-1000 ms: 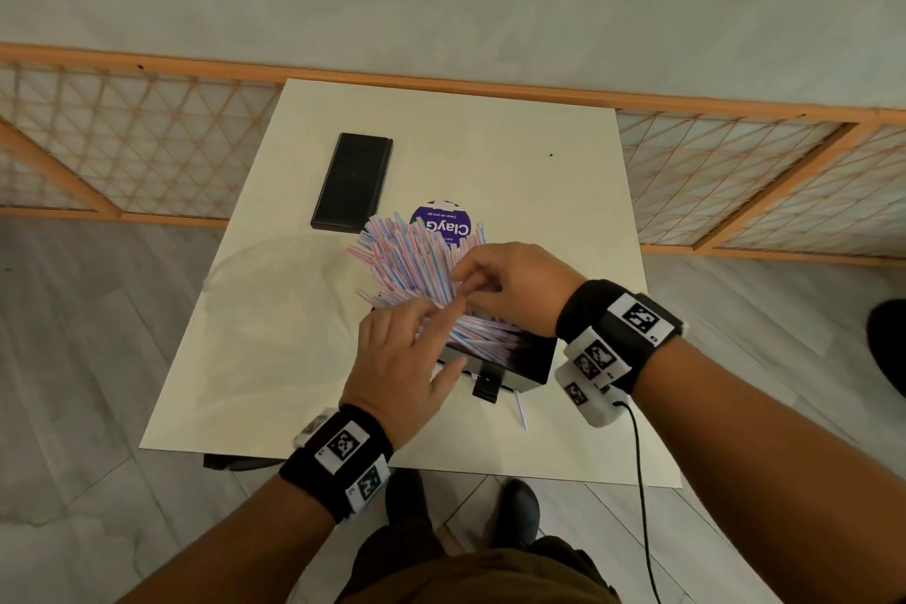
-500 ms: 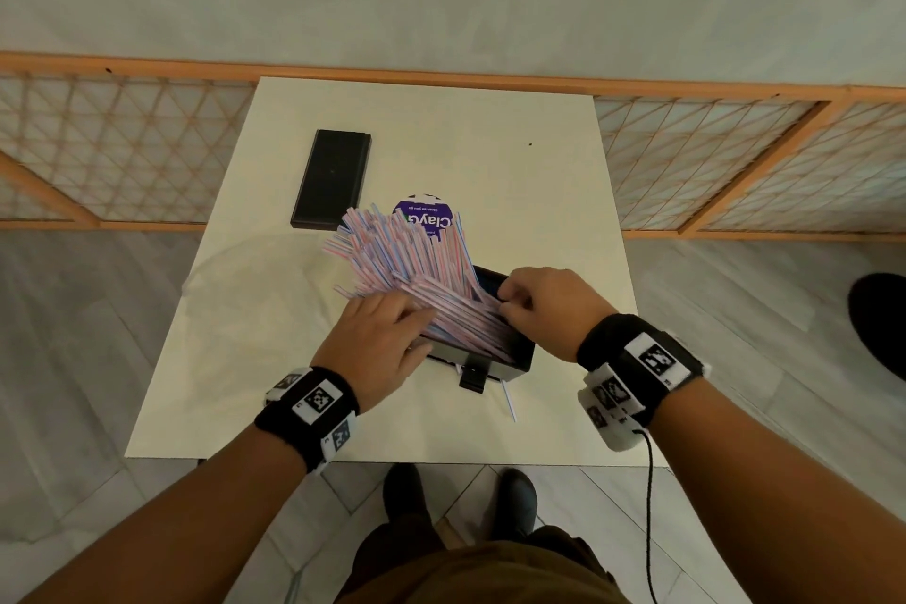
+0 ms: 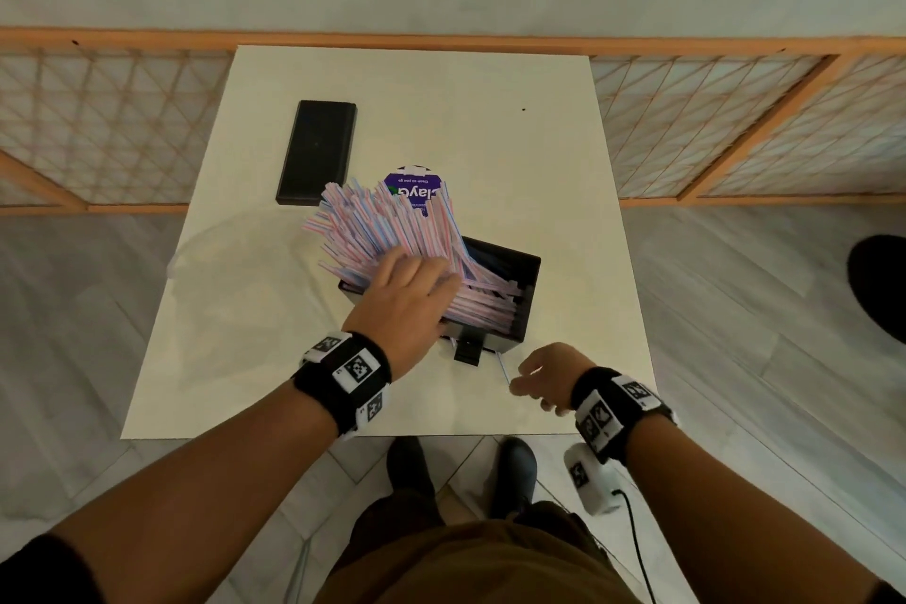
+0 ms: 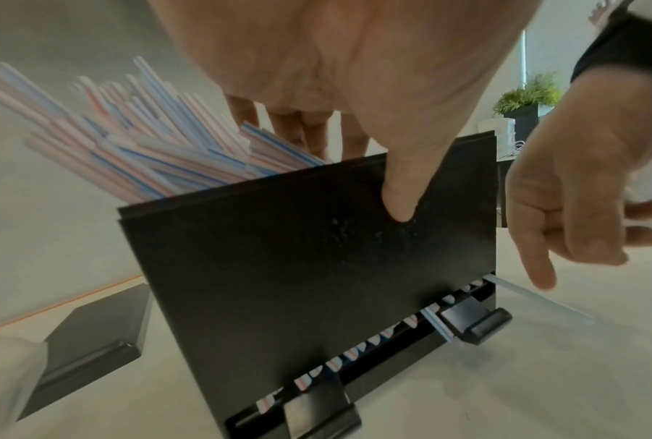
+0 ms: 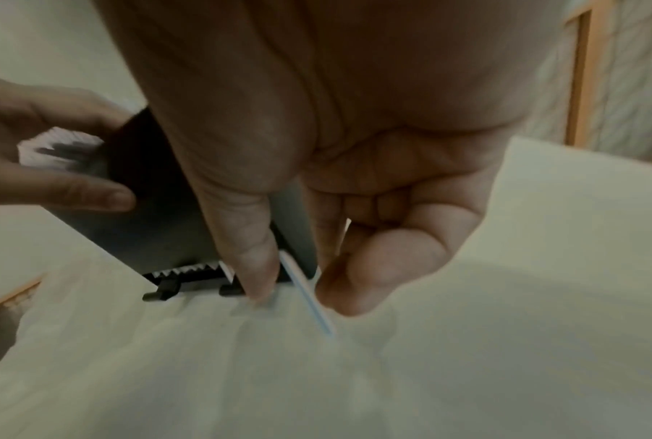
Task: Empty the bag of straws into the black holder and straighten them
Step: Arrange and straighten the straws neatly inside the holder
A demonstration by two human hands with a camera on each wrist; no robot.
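The black holder (image 3: pixel 519 270) stands mid-table, with striped straws (image 3: pixel 387 226) fanning out of its top toward the far left. My left hand (image 3: pixel 407 294) lies across the straws with its fingers straight. Its thumb (image 4: pixel 399 202) presses the holder's front wall (image 4: pixel 298 267). One stray straw (image 3: pixel 502 365) pokes out of the bottom slot onto the table. My right hand (image 3: pixel 539 378) hovers over it with loosely curled fingers. In the right wrist view the stray straw (image 5: pixel 309 300) runs between thumb and forefinger, and neither is closed on it.
A flat black box (image 3: pixel 317 152) lies at the far left of the table (image 3: pixel 564 211). A round purple label (image 3: pixel 414 189) shows behind the straws, and clear plastic (image 3: pixel 230 255) lies to the left. The table's near edge (image 3: pixel 245 434) is close to my wrists. A wooden lattice fence (image 3: pixel 735 123) runs behind.
My right hand left the holder's right end and dropped toward me to the stray straw at the front. My left hand slid further over the straws, its thumb now on the front wall.
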